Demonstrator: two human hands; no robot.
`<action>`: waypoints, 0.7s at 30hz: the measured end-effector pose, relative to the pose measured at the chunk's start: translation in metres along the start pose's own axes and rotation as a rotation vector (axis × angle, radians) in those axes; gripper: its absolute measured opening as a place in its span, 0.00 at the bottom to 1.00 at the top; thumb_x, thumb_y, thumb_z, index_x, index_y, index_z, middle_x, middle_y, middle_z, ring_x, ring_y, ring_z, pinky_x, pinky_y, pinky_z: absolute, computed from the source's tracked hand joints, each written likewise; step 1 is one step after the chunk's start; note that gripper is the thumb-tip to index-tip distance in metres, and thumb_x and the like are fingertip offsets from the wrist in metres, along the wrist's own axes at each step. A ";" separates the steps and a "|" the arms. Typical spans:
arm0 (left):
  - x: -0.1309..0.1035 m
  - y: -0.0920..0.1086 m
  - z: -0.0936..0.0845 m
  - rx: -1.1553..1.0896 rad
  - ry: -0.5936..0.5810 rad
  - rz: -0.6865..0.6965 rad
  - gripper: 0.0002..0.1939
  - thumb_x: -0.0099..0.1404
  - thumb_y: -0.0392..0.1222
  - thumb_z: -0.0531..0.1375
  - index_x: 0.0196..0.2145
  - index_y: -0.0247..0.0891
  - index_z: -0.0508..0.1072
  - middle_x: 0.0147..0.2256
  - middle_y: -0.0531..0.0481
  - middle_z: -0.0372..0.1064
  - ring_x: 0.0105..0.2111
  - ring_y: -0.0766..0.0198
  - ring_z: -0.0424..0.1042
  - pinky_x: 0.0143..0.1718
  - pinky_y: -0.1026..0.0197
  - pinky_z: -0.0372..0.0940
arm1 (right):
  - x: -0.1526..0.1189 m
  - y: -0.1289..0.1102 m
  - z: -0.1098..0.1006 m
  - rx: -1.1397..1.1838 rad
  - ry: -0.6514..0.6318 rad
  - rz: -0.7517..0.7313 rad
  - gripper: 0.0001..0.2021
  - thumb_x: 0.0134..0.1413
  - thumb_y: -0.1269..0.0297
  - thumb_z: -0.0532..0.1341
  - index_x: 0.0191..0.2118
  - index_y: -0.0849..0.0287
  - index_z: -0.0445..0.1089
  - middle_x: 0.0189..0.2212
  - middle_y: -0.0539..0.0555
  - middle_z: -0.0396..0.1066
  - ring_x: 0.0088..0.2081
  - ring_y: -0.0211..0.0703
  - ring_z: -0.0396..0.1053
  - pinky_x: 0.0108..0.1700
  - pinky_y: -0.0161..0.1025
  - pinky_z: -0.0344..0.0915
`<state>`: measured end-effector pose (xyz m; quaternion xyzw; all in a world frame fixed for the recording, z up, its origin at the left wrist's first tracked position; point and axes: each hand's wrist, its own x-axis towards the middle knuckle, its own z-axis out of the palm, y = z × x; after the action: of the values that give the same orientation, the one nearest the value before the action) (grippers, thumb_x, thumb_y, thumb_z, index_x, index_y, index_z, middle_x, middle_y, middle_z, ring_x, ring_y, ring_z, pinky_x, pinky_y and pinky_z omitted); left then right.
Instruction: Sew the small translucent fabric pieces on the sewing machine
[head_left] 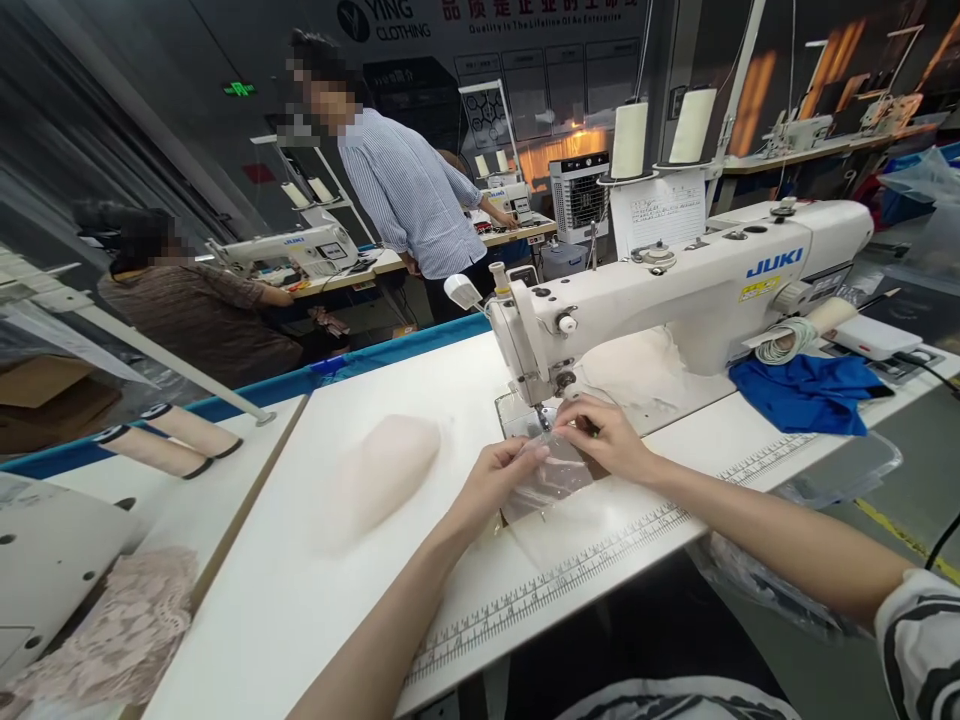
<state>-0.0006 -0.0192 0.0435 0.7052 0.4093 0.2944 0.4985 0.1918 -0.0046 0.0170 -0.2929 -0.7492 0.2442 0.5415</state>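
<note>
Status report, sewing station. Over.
Left hand, right hand: pinching sheer pale fabric. Fabric at white JUKI sewing machine. Crumpled blue cloth to right, apart from hands.

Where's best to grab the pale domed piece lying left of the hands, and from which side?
I'd take the pale domed piece by its right-hand edge, with the left hand coming in from the right once it lets go of the sheer material. That edge faces the hand and shows a clearer shaded outline; the opposite side blends into the white tabletop.

There are two bare foreground hands (493, 482) (613, 437) — two peach thread cones (161, 456) (193, 430) at nine o'clock, one blue cloth (806, 390) at three.
</note>
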 end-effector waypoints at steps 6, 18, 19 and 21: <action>-0.004 0.005 0.012 -0.041 -0.366 -0.060 0.14 0.60 0.50 0.61 0.27 0.36 0.76 0.26 0.51 0.71 0.28 0.66 0.67 0.33 0.63 0.61 | -0.003 0.001 0.004 0.034 -0.122 -0.025 0.06 0.59 0.64 0.58 0.32 0.58 0.67 0.32 0.53 0.66 0.35 0.40 0.65 0.38 0.39 0.62; -0.003 -0.008 -0.002 -0.041 -0.451 -0.052 0.14 0.60 0.51 0.61 0.29 0.36 0.78 0.25 0.52 0.69 0.24 0.70 0.60 0.27 0.64 0.54 | -0.001 -0.012 -0.005 0.171 -0.569 0.215 0.10 0.65 0.59 0.48 0.35 0.57 0.58 0.20 0.44 0.61 0.17 0.31 0.53 0.21 0.30 0.54; -0.003 -0.009 -0.002 -0.048 -0.455 -0.050 0.14 0.60 0.51 0.62 0.29 0.37 0.78 0.24 0.52 0.69 0.24 0.70 0.59 0.27 0.64 0.53 | -0.002 -0.013 -0.005 0.066 -0.558 0.145 0.09 0.65 0.61 0.50 0.34 0.57 0.59 0.21 0.45 0.62 0.20 0.32 0.57 0.23 0.30 0.56; -0.004 -0.008 -0.001 -0.060 -0.476 -0.046 0.13 0.59 0.50 0.62 0.29 0.37 0.78 0.23 0.52 0.69 0.24 0.70 0.60 0.27 0.64 0.53 | -0.006 -0.012 -0.005 -0.147 -0.505 -0.007 0.07 0.63 0.66 0.51 0.33 0.58 0.61 0.24 0.47 0.63 0.24 0.33 0.60 0.26 0.31 0.56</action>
<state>-0.0058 -0.0208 0.0360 0.7300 0.2873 0.1207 0.6082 0.1960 -0.0169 0.0233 -0.2589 -0.8773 0.2525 0.3155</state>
